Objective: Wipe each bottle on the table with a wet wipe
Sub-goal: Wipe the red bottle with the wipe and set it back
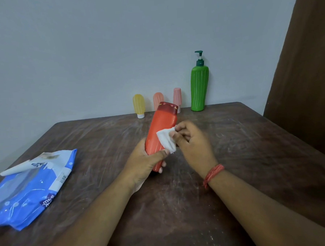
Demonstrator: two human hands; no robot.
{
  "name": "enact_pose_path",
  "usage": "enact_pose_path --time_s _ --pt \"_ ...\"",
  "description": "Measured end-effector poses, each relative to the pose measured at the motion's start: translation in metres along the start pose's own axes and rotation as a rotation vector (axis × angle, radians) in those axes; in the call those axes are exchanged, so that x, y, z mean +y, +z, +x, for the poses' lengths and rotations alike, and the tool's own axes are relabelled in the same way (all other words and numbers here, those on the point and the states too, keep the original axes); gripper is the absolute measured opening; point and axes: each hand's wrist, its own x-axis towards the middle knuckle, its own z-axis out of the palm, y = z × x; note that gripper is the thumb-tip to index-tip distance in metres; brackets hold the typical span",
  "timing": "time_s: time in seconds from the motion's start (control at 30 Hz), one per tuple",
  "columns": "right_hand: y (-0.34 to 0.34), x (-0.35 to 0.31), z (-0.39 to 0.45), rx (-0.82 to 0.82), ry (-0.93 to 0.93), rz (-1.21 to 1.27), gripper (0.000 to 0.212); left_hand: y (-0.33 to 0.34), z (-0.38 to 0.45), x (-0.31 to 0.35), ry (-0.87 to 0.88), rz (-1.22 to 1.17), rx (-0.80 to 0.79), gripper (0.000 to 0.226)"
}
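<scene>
A tall orange-red plastic bottle with a darker red cap (pixel 161 134) is held up off the dark brown scuffed wooden surface (pixel 244 146), near its middle. The bottle's lower end is wrapped by the left hand (pixel 146 161), fingers curled behind and thumb laid across the front, so this grip is closed firmly on the bottle. The bottle's long axis is tilted, running from the left palm up and away toward the far edge, cap end farthest from the person.

A folded white wet wipe (pixel 165 139) is pinched in the fingertips of the right hand (pixel 190 140) and is pressed against the bottle's right flank, about midway along its length. The right hand is thus the nearer one to the unwiped upper body and cap, which lie up and slightly to the right of the wipe along the bottle's axis; a stroke along that axis is judged to be what the next move calls for.

Against the pale wall, four more bottles are stood upright: a small yellow tube bottle (pixel 138 105), a peach tube bottle (pixel 157 99), a pink tube bottle (pixel 177 96) and a tall green pump bottle (pixel 199 89). A blue wet-wipe packet (pixel 29 190) is lying at the left of the surface.
</scene>
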Motion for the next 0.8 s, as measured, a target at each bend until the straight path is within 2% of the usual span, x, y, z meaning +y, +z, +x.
enact_pose_path --time_s 0.07,0.13,0.2,0.3,0.4,0.53,0.6,0.7,0.73,0.8 --pt "0.001 -0.003 0.002 0.017 -0.025 0.016 0.01 -0.001 0.001 0.0 -0.005 -0.009 0.002 0.071" --pt "0.001 -0.005 0.001 0.017 -0.066 -0.045 0.023 0.0 0.001 0.0 -0.006 -0.022 -0.003 0.069" --pt "0.004 -0.005 -0.007 -0.035 -0.217 -0.208 0.034 0.0 0.001 0.001 -0.005 -0.069 0.003 0.068" --pt "0.005 -0.005 -0.005 -0.104 -0.39 -0.39 0.034 -0.002 0.002 0.003 -0.032 -0.144 0.014 0.067" --pt "-0.001 -0.004 0.008 -0.034 -0.309 -0.322 0.032 -0.002 0.003 0.001 -0.052 -0.108 -0.01 0.067" --pt "0.006 0.003 -0.003 -0.119 -0.295 -0.266 0.012 -0.003 0.004 0.0 -0.042 -0.116 0.016 0.068" --pt "0.007 0.005 0.0 -0.07 -0.21 -0.175 0.015 -0.003 0.004 -0.001 -0.035 -0.089 0.013 0.068" --pt "-0.001 0.004 0.012 0.078 0.009 0.092 0.023 -0.001 0.004 -0.002 -0.04 0.027 -0.035 0.068" --pt "-0.002 0.004 0.011 0.07 0.039 0.157 0.026 0.0 0.003 -0.002 -0.041 0.047 -0.041 0.068" --pt "0.0 0.008 0.004 -0.048 0.056 0.21 0.03 -0.001 0.002 -0.001 -0.032 0.025 -0.031 0.067"
